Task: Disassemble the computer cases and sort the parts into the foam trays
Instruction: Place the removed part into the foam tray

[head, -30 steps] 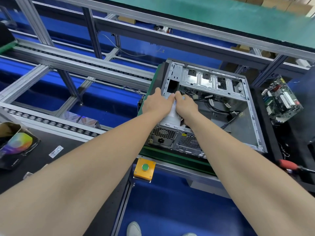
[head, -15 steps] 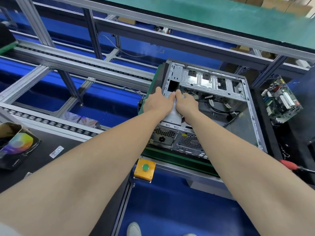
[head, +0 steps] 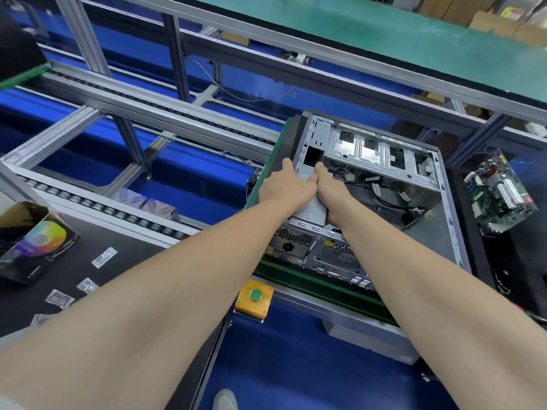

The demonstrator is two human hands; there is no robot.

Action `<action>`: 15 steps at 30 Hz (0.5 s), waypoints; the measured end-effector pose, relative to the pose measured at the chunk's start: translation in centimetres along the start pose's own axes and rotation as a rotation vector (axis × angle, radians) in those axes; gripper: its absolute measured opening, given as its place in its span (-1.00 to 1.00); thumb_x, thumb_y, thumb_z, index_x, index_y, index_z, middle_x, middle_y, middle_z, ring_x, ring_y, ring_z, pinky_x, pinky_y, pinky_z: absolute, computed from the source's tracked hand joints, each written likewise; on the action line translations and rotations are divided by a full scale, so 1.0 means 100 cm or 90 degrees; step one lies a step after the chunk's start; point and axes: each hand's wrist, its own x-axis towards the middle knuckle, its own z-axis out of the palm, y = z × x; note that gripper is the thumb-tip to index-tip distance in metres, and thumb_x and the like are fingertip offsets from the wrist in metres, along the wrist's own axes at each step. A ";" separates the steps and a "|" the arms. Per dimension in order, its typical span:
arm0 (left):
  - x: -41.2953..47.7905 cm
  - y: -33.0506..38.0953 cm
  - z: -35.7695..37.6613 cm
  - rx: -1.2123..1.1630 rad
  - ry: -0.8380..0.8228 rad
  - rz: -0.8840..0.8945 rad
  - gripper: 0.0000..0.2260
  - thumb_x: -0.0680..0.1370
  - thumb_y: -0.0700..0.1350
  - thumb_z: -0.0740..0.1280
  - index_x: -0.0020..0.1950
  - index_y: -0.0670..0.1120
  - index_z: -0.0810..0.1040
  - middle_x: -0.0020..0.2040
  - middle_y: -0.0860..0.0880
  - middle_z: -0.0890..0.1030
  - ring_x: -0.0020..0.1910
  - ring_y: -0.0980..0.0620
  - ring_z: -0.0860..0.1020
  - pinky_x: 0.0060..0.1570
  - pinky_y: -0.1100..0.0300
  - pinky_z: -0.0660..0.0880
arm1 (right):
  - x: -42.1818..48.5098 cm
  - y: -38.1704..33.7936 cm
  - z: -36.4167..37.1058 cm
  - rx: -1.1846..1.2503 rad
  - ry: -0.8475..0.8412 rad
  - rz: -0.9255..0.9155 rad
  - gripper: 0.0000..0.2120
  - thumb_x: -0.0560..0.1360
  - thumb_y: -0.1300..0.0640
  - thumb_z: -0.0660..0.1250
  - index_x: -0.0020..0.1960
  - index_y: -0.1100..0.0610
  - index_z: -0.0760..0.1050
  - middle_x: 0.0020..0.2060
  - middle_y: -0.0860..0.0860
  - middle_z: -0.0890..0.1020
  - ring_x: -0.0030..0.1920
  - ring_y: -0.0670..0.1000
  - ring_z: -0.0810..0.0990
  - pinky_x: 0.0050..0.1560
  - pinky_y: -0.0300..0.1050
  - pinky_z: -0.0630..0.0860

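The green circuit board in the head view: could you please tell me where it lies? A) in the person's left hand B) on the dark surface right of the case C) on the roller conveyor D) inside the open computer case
B: the circuit board lies on the dark surface outside the computer case, while the left hand and right hand grip the power supply.

power supply in computer case | motherboard right of it | push button before it | box far left
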 end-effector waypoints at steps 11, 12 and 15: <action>0.001 -0.003 0.003 0.008 0.025 0.023 -0.39 0.59 0.37 0.17 0.45 -0.05 0.30 0.32 -0.18 0.55 0.28 -0.28 0.50 -0.05 -0.02 0.33 | 0.000 -0.005 -0.002 -0.128 0.078 -0.043 -0.22 0.61 -0.40 0.10 0.49 0.21 0.46 0.34 0.17 0.59 0.28 0.20 0.60 0.34 0.18 0.55; 0.001 -0.002 0.003 0.009 0.027 0.020 -0.38 0.59 0.37 0.17 0.47 -0.04 0.29 0.32 -0.18 0.55 0.28 -0.28 0.51 -0.05 -0.02 0.33 | 0.000 -0.005 -0.001 -0.128 0.076 -0.044 -0.22 0.61 -0.40 0.11 0.50 0.21 0.46 0.35 0.16 0.59 0.28 0.19 0.60 0.34 0.17 0.56; -0.002 -0.003 0.002 0.013 0.032 0.024 -0.35 0.59 0.37 0.17 0.50 -0.05 0.28 0.34 -0.18 0.55 0.29 -0.28 0.51 -0.05 -0.02 0.32 | -0.001 -0.003 -0.002 -0.122 0.082 -0.056 -0.21 0.61 -0.41 0.11 0.52 0.19 0.44 0.37 0.16 0.57 0.29 0.19 0.59 0.34 0.17 0.55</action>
